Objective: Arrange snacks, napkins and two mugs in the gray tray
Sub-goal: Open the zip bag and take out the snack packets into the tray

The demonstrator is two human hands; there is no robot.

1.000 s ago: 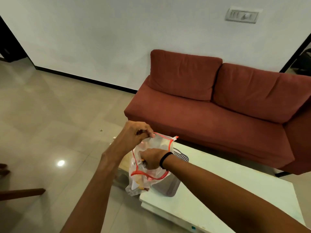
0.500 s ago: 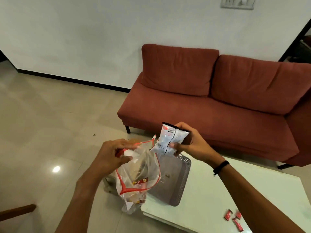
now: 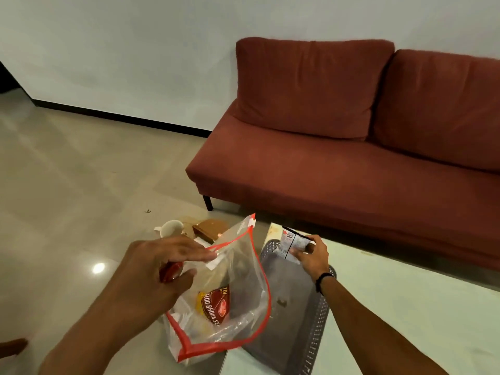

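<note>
The right hand (image 3: 311, 255) pinches a small snack packet (image 3: 293, 243) over the gray tray's (image 3: 305, 320) far rim. The left hand (image 3: 159, 269) grips the zip bag's (image 3: 232, 301) red-edged mouth beside the tray's left edge

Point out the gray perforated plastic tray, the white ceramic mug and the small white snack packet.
gray perforated plastic tray (image 3: 315, 338), head view, perforated right wall
white ceramic mug (image 3: 171, 228), head view, inside of rim
small white snack packet (image 3: 293, 242), head view, printed face

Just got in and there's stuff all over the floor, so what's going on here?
A person is loading a gray tray on the white table. Their right hand lowers a small white snack packet into it. The left hand holds open a clear red-trimmed bag of more snacks. A mug waits on the floor.
</note>
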